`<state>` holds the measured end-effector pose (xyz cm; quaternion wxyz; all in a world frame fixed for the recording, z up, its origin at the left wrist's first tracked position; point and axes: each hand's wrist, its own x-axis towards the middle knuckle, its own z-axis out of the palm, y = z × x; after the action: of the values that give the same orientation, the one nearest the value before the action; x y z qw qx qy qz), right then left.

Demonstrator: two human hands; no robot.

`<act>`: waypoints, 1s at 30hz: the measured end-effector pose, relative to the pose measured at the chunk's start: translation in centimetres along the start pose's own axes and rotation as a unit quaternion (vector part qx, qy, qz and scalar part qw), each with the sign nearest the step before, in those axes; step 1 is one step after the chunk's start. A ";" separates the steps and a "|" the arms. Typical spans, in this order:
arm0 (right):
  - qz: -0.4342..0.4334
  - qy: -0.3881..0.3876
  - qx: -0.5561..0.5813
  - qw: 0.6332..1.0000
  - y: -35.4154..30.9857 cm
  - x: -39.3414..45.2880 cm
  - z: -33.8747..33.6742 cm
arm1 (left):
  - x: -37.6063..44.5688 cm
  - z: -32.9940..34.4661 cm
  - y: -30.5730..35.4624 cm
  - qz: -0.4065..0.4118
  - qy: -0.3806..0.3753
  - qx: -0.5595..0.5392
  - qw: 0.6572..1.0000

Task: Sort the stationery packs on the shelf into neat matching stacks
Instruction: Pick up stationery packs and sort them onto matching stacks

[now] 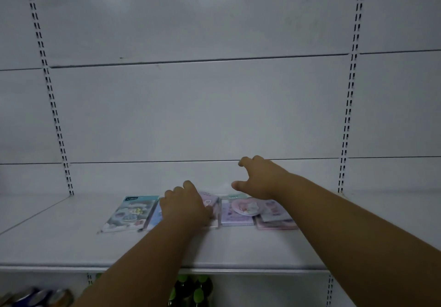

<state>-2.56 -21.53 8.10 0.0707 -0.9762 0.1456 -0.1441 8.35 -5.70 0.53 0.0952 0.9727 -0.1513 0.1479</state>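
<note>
**Sorting stationery packs on a shelf: hands over a half-ordered row**

Both hands reach over a white shelf (pixel 71 242) carrying a row of flat stationery packs. The left hand (pixel 186 207) lies palm down on a pink pack (pixel 211 203), fingers (pixel 188 185) curled over its far edge; the pack sits directly beneath them. Just left of these fingers lies a teal pack (pixel 130 213), tilted out of line, with a pale blue pack (pixel 155 217) partly under the wrist. The right hand (pixel 260 180) hovers, holding nothing, fingers (pixel 243 162) spread and loosely bent. Below and just beyond its thumb lies a lilac pack (pixel 236 213); further right, under the forearm, a pink-edged stack (pixel 276 221) sits askew. Judged progress: early to middle. Packs are grouped side by side, but matching and squaring remain.
</note>
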 end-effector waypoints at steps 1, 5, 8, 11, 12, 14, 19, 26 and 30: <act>0.003 -0.009 0.000 1.000 0.2 0.2 0.5 | 0.2 0.0 -0.1 -0.006 0.009 -0.011 1.000; 0.027 -0.044 -0.023 0.998 1.2 0.9 3.1 | 0.5 0.0 -1.1 -0.021 -0.005 -0.130 0.991; 0.065 -0.074 -0.063 0.993 1.6 1.1 5.2 | 0.3 -0.7 -1.8 -0.032 0.019 -0.248 0.968; 0.094 -0.107 -0.093 0.985 2.0 1.4 6.7 | -0.2 -2.8 -1.9 -0.024 0.079 -0.393 0.916; 0.098 -0.113 -0.100 0.984 2.1 1.4 7.0 | -0.5 -3.7 -1.6 -0.011 0.095 -0.444 0.891; 0.097 -0.116 -0.105 0.983 2.2 1.5 7.2 | -1.4 -5.6 -1.0 0.016 0.125 -0.517 0.847; 0.086 -0.084 -0.063 0.991 1.8 1.4 6.7 | -3.5 -8.2 -0.3 0.050 0.160 -0.565 0.808; 0.112 0.117 0.307 0.938 0.0 0.5 6.0 | -4.2 -7.8 -0.8 0.055 0.114 -0.607 0.784; 0.155 0.222 0.421 0.866 0.7 -1.0 4.4 | -3.8 -6.9 0.3 0.064 0.062 -0.629 0.773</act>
<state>-2.31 -21.51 3.53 0.4625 -0.7607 0.2323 -0.3917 2.99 -3.40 5.80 0.6852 0.6728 -0.2657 0.0857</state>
